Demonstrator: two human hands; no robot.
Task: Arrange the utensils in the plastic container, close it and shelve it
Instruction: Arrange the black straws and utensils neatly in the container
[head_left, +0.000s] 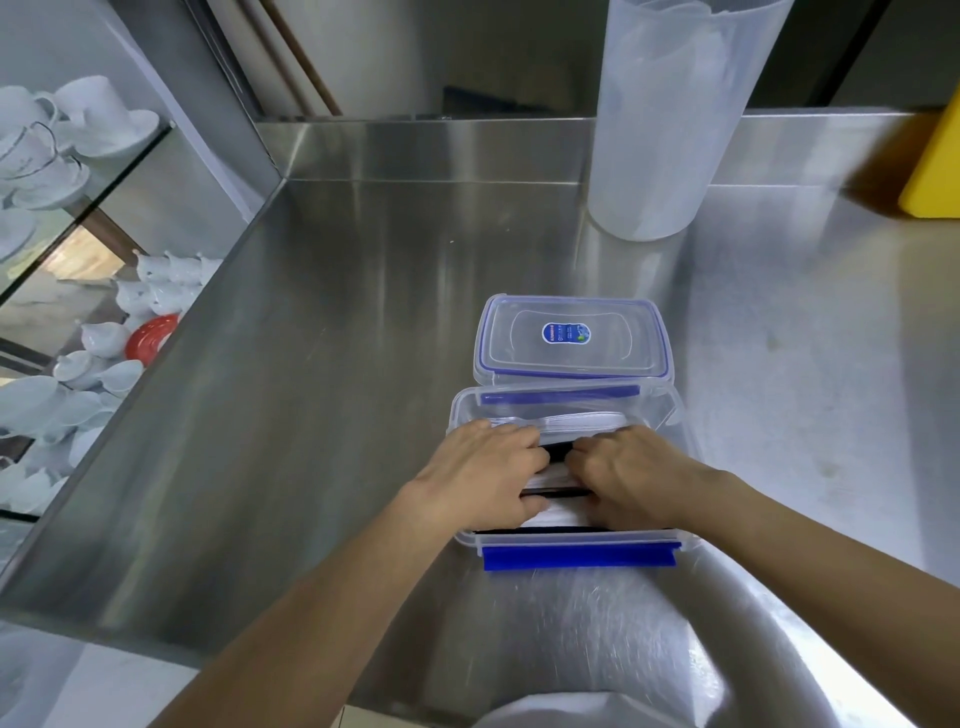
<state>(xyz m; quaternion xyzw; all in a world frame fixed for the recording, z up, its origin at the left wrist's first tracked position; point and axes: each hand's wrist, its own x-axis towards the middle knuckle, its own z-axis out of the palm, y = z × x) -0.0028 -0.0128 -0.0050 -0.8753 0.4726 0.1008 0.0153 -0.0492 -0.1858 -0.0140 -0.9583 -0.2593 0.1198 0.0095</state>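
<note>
A clear plastic container (670, 410) with blue clips stands open on the steel counter, near its front edge. White and black utensils (563, 421) lie lengthwise inside it. My left hand (483, 467) and my right hand (631, 475) are both inside the container, side by side, with fingers curled over a bundle of the utensils. The clear lid (571, 335), with a blue seal and a blue sticker, lies flat just behind the container.
A tall frosted plastic jug (660, 119) stands at the back of the steel counter (337, 338). A yellow object (935, 166) sits at the far right. Glass shelves (93, 208) with white cups, teapots and a red dish are on the left.
</note>
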